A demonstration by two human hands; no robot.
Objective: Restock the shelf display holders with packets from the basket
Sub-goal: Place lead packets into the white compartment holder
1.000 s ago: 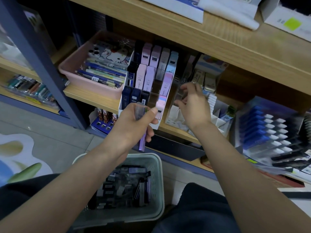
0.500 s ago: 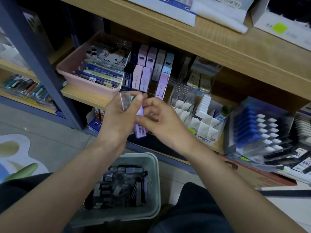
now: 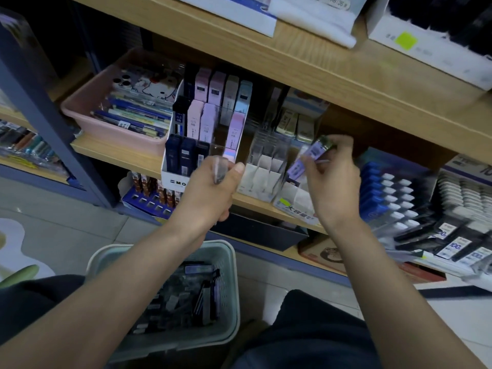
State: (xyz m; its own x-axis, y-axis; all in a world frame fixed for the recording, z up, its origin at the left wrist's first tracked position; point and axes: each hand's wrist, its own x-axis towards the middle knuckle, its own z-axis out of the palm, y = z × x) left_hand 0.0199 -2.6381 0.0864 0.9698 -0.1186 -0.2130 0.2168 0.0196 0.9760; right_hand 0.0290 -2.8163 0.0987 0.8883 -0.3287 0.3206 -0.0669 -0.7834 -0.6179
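My right hand (image 3: 330,179) pinches a purple packet (image 3: 306,158) tilted over the white slotted display holder (image 3: 263,177) on the middle shelf. Lower and to the left, my left hand (image 3: 210,193) grips a clear-wrapped packet (image 3: 221,170) in front of the tiered holder (image 3: 175,179) that carries pink, lilac and dark packets. On the floor between my knees stands a pale green basket (image 3: 229,265) with several dark and purple packets inside.
A pink tray (image 3: 87,115) of pens sits left of the holders. A wooden shelf board (image 3: 319,75) hangs close above them. Blue-and-white refill racks (image 3: 383,193) and black packets (image 3: 452,243) fill the right. A blue shelf post (image 3: 40,110) stands at left.
My right hand took the purple packet from my left hand and carried it right and up to the white holder. My left hand keeps a clear packet and moved slightly right.
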